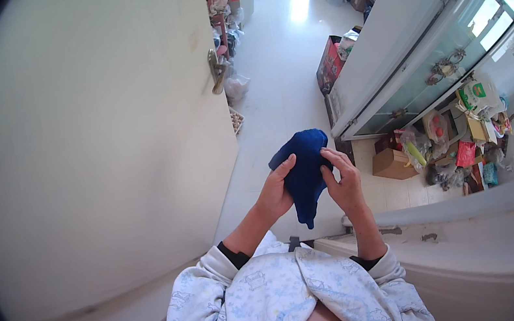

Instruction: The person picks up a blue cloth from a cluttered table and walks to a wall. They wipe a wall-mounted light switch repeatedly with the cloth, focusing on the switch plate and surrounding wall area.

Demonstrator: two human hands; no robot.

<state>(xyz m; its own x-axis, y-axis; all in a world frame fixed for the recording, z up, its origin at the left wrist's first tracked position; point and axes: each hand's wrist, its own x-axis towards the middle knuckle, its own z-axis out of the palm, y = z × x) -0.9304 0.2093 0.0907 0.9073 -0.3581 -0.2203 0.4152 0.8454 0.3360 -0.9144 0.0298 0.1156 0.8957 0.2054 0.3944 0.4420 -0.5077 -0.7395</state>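
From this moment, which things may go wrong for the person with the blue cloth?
1. The left hand holds the blue cloth in the air and the right hand touches its edge; if the grip loosens, it might fall to the white floor.
2. The door stands close on the left, so a wide elbow movement might bump it.
3. A red box stands ahead on the right; a careless step might hit it.

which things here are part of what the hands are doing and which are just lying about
In hand:
- blue cloth
- left hand, holding it
- right hand, touching its edge

Lying about:
- cardboard box
- red package
- white-and-green bag
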